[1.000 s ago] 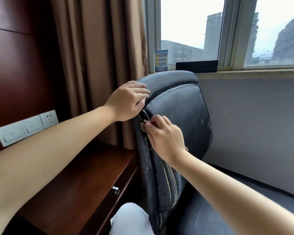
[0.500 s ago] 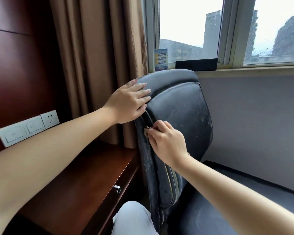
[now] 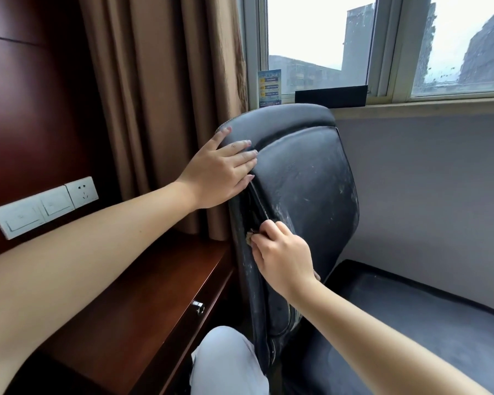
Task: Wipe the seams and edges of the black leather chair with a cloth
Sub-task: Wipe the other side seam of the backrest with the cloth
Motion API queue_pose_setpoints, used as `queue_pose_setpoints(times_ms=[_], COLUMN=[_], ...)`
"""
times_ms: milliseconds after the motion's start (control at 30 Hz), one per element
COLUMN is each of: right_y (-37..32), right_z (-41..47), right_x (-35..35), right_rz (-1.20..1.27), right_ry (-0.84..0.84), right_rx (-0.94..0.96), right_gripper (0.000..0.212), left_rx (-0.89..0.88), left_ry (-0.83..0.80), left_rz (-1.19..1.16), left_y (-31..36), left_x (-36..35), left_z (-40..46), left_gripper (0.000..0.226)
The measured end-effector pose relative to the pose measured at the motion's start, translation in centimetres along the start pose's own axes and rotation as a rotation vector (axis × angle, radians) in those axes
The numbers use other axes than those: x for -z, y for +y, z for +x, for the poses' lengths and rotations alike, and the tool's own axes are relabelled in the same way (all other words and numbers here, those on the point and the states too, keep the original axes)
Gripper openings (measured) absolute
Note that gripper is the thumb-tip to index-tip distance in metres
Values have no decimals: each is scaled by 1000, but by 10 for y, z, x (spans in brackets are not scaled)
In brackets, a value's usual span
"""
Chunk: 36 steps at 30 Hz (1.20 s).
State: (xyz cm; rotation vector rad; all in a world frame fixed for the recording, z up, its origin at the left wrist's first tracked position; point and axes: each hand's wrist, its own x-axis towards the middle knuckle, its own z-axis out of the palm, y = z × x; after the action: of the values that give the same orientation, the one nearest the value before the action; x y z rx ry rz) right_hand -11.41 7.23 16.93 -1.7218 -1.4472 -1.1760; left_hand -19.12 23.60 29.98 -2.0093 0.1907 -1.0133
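The black leather chair (image 3: 305,178) stands in the middle, its worn backrest facing me and its seat (image 3: 397,323) at the lower right. My left hand (image 3: 220,172) lies flat with straight fingers on the backrest's upper left edge, beside the seam. My right hand (image 3: 280,258) is lower on the same left seam, its fingers curled round a small tan cloth (image 3: 250,237). Only a corner of the cloth shows at the fingertips, pressed into the seam.
A dark wooden desk (image 3: 143,295) with a drawer knob (image 3: 198,307) runs along the left, tight against the chair. Brown curtains (image 3: 160,95) hang behind. A window sill (image 3: 422,105) with a black strip is behind the chair. My knee (image 3: 228,360) is below.
My right hand has slid the cloth down the left seam of the backrest. My left hand's fingers have straightened out flat on the upper edge.
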Motion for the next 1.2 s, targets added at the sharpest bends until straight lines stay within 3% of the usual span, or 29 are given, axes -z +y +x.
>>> queue_pose_setpoints(times_ms=[133,233,400,633,833,967,1067,1200], right_y=[-7,-19,-21,-11,-12,-6,0,11], right_z=[25,14,-33,11,-15,3,35,56], right_x=[9,2,-7,6,-9,7,18,14], right_rz=[-14,-99,-112,-36,-25,106,142,152], right_ry=[145,47,-150,125,13,142,211,95], right_rx=[-118,-126,-88,-130,-84,-195,-321,-413], right_gripper=[16,11,23,21,11,22,14,9], left_rx=[7,17,29,21,12,41,70,36], left_ry=[45,64,82,92,101,120,113,128], left_rz=[1,-11,-14,-38,-38,-57,-84,-145], left_y=[6,10,18,21,21,25,28,20], left_x=[-3,-5,-9,-9,-11,-12,-12,-8], left_z=[-3,-6,-10,-9,-11,-10,-10,-7], left_gripper=[35,33,30,30,29,27,26,26])
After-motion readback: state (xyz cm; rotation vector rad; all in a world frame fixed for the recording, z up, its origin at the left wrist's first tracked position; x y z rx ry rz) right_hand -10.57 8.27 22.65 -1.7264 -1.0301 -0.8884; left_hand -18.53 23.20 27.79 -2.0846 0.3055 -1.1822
